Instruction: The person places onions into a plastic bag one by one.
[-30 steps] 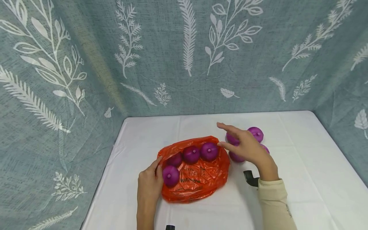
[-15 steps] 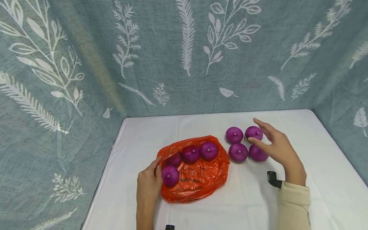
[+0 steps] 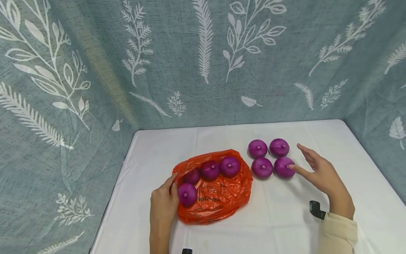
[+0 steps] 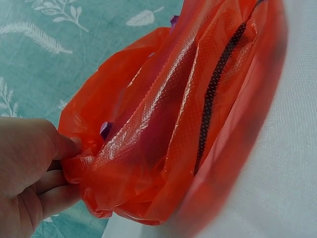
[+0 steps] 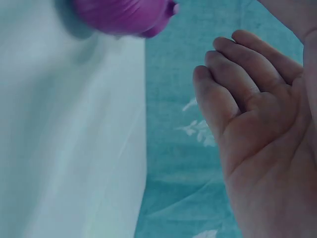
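Note:
An orange plastic bag (image 3: 219, 195) lies on the white table (image 3: 222, 134) with several purple onions in its mouth (image 3: 229, 166). My left hand (image 3: 163, 204) grips the bag's left rim, the fingers pinching the orange film (image 4: 74, 166). To the right, several more purple onions (image 3: 262, 167) sit on the cloth in a square. My right hand (image 3: 318, 171) hovers open just right of them, a fingertip at the near right onion (image 3: 283, 167). In the right wrist view the palm (image 5: 257, 139) is bare and an onion (image 5: 121, 17) shows at the top.
Blue-grey cloth with white leaf prints (image 3: 206, 60) hangs close behind and on both sides of the table. A black strap (image 3: 316, 210) shows at my right wrist. White cloth stretches in front of and right of the onions.
My right hand has swung from above the bag rightward past the loose onions, uncovering all of them. The left hand and bag have stayed still.

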Available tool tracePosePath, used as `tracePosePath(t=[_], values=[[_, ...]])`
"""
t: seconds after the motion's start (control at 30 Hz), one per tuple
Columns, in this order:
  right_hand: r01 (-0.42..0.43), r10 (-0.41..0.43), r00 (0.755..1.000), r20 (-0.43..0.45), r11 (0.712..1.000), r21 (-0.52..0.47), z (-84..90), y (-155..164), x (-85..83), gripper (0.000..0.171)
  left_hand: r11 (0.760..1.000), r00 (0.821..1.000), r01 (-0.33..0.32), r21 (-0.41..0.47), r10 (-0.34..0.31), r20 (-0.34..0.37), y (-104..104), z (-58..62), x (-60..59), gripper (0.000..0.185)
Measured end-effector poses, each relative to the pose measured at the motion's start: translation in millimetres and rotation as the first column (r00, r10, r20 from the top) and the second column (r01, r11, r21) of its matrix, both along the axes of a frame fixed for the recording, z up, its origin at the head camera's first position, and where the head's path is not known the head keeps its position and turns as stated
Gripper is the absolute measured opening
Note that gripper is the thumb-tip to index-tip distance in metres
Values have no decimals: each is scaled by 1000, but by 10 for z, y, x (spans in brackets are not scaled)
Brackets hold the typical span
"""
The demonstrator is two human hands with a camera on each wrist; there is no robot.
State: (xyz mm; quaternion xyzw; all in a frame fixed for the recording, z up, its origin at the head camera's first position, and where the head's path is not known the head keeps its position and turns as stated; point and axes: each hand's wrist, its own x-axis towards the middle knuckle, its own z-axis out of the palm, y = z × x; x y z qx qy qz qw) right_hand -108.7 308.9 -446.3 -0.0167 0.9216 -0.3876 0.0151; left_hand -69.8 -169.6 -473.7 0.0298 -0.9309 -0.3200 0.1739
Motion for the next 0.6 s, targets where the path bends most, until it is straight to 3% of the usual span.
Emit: tracePosePath(t=[0.33,0.6], values=[[-44,43,997,67,999,11,-243,-8,17,94,1000,1000,1,-3,-1,5,-15,-17,5,34],[-77,76,995,60,997,25,-296,-88,-24,92,1000,1000,2,-6,-2,-4,-19,-31,11,34]])
